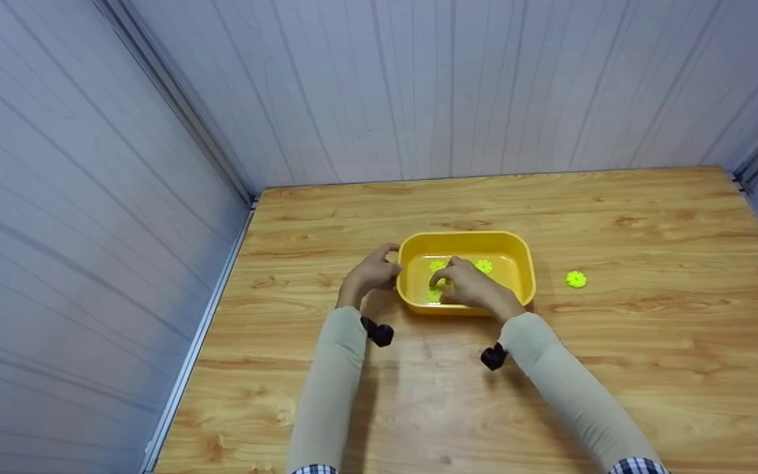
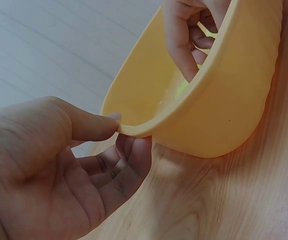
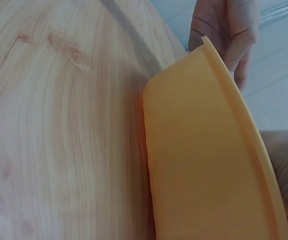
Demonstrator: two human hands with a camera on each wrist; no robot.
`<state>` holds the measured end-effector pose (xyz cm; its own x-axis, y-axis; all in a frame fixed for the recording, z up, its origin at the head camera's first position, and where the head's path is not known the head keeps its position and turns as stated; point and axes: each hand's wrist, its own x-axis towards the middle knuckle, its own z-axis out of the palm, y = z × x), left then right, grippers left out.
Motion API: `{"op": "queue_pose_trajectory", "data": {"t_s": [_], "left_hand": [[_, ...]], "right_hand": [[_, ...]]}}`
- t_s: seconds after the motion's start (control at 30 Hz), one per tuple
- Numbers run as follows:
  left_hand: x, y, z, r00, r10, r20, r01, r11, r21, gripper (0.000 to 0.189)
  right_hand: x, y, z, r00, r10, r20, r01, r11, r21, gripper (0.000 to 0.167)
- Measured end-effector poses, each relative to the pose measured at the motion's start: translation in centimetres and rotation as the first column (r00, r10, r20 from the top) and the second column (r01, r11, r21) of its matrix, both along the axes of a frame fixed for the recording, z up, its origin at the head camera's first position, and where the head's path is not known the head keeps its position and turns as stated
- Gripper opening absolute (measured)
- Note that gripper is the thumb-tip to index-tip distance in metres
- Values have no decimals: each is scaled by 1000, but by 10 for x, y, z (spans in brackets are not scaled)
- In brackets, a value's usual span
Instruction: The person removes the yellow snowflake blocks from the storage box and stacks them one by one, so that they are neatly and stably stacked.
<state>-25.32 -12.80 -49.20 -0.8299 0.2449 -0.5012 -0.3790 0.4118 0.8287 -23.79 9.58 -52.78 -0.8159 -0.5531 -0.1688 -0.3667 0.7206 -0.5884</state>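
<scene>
A yellow plastic basin (image 1: 522,263) sits on the wooden table. My left hand (image 1: 376,271) pinches its left rim between thumb and fingers, as the left wrist view shows with the thumb (image 2: 96,126) on top. Inside the basin, my right hand (image 1: 473,284) reaches down with bent fingers and pinches a yellow-green flower-shaped piece (image 1: 443,283), partly hidden by the fingers. More such flower pieces lie on the basin floor: one at the back left (image 1: 437,264), one further right (image 1: 484,266) and one near the front (image 1: 433,296). In the right wrist view the basin wall hides most of my right hand (image 3: 286,170).
Another yellow-green flower piece (image 1: 576,279) lies on the table (image 1: 649,342) right of the basin. White panel walls (image 1: 451,92) stand behind and at the left. Black wrist cameras (image 1: 494,357) hang below both sleeves.
</scene>
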Motion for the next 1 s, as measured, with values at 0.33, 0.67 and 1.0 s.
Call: {"op": "queue_pose_trajectory", "data": {"t_s": [0.33,0.67,1.0], "left_hand": [[0,1,-1,1000,-4,-5,4,1000,-16,46],[0,1,-1,1000,-11,-14,11,1000,-3,44],[0,1,0,1000,-17,-12,17,1000,-8,46]], "right_hand": [[-1,-8,-2,1000,9,-15,-9,999,33,27],[-1,-6,-2,999,-8,-51,8,1000,7,23],[-3,0,4,995,-92,49,95,993,-65,12]]}}
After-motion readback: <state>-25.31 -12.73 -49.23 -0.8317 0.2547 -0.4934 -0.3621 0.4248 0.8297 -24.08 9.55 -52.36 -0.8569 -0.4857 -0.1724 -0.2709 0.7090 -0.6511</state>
